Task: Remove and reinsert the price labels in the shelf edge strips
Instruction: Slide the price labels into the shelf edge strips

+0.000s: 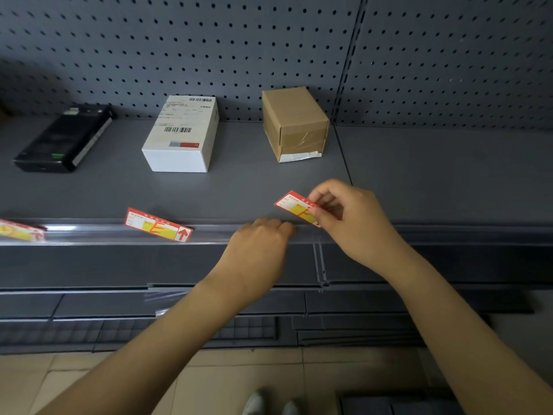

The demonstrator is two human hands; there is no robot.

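Taking the clear plastic strip (89, 235) along the shelf's front edge as the marker and reading from its left end: one price label (18, 232) sits at the far left, seated behind the plastic and cut off by the edge of view. A second label (158, 225) lies further along, tilted, its lower edge in the channel and its upper left corner riding up over the shelf (245, 187). It is red-bordered with a white field, a yellow panel and a red arrow at its right end; there is small print along the top, too fine to read.

Next comes the left hand (257, 247), fingers curled onto the strip's top lip, apparently pressing or steadying it (whether it actually pinches the plastic I cannot tell). Just right of it the right hand (350, 217) pinches a third label (294, 206) by its right end between thumb and fingers, the grip clamped on the card, its lower corner at the strip.

These labels look like thin card: almost weightless, bendy, easily creased. I would hold one by a short end, as here, and slide it in flat.

Behind the strip stand a black box (62, 139), a white box (182, 136) with barcodes and illegible print, and a taped brown box (294, 124).
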